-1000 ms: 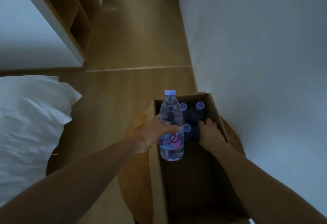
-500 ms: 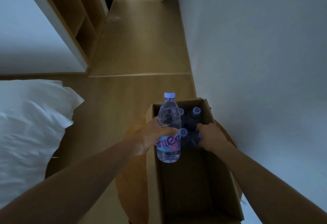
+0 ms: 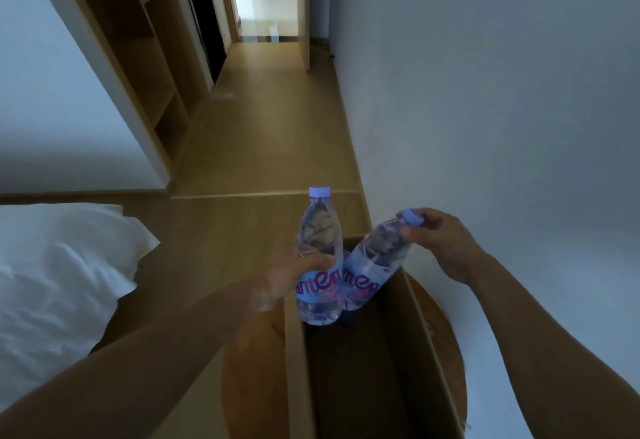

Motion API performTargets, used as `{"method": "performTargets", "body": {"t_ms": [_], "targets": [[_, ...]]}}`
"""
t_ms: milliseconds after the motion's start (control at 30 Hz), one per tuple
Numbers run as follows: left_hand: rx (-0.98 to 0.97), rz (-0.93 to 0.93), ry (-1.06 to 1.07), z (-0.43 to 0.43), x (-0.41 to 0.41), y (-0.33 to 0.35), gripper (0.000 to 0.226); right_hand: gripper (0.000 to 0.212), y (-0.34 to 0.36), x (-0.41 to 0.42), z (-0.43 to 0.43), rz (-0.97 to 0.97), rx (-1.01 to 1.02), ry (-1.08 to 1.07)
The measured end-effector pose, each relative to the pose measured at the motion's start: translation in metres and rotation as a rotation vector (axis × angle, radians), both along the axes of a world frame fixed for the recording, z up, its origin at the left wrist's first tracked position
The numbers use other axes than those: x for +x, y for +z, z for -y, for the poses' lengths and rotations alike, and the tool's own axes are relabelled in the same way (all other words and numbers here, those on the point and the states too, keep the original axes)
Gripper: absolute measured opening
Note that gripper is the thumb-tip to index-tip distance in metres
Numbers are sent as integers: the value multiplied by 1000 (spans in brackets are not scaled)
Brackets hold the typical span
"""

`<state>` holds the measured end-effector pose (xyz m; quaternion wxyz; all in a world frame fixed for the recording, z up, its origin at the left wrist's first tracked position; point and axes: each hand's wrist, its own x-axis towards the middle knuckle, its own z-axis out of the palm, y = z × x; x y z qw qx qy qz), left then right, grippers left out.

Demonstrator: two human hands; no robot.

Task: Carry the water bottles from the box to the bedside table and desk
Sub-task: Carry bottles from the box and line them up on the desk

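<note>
Since half a second ago, the right hand (image 3: pixel 446 248) has risen from inside the box (image 3: pixel 298 369), bringing a second water bottle (image 3: pixel 375 258) with it. That bottle hangs tilted above the box's far end, pinched at cap and neck by the right fingers, its label touching the first water bottle (image 3: pixel 320 230). The first stands upright over the box's left wall, with the left hand (image 3: pixel 294 272) wrapped round its middle. The box sits open on a round wooden table (image 3: pixel 249 386). A white pillow (image 3: pixel 59 272) lies well left of the box, and a pale wall (image 3: pixel 502 109) rises to its right.
</note>
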<state>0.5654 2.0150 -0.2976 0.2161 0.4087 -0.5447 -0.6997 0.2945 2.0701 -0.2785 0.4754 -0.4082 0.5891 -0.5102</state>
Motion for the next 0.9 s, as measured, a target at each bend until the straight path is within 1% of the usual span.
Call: {"method": "performTargets", "body": {"t_ms": [33,100,133,167,233,267,300,367,400,467,500,567,633,700,767,800,900], "targets": [[-12,-16,26,2,3,5,40,19,2,6,4,129,-50,-62],[-44,-34,55,5,12,16,34,15,7,22,13,411,-141,-121],[-56,-29,66,6,16,21,32,17,8,31,18,497,-167,-125],[-63,-22,77,7,20,27,35,20,10,42,21,521,-176,-134],[-84,-10,78,9,30,33,46,38,9,62,28,464,-144,-187],[-94,-10,71,9,36,35,47,45,7,72,28,438,-116,-213],[-100,-6,73,9,41,37,45,44,6,82,28,428,-93,-236],[-109,0,72,9,52,35,42,29,5,100,27,420,-17,-297],[-109,2,67,9,57,32,38,25,6,109,28,405,37,-330],[-96,7,59,8,67,28,28,29,11,124,25,349,122,-378],[-93,8,56,7,72,27,29,31,13,132,24,328,146,-375],[-93,-1,35,5,78,25,38,36,17,143,18,319,164,-361],[-94,-20,24,3,81,26,40,38,18,151,10,320,154,-364],[-100,-39,9,1,82,27,42,36,23,157,-1,326,128,-371],[-113,-54,-40,-3,83,30,48,40,26,161,-12,324,102,-374],[-113,-58,-67,-5,84,31,48,43,28,162,-18,329,91,-373],[-122,-72,-118,-17,85,39,38,45,38,163,-35,374,59,-401]]}}
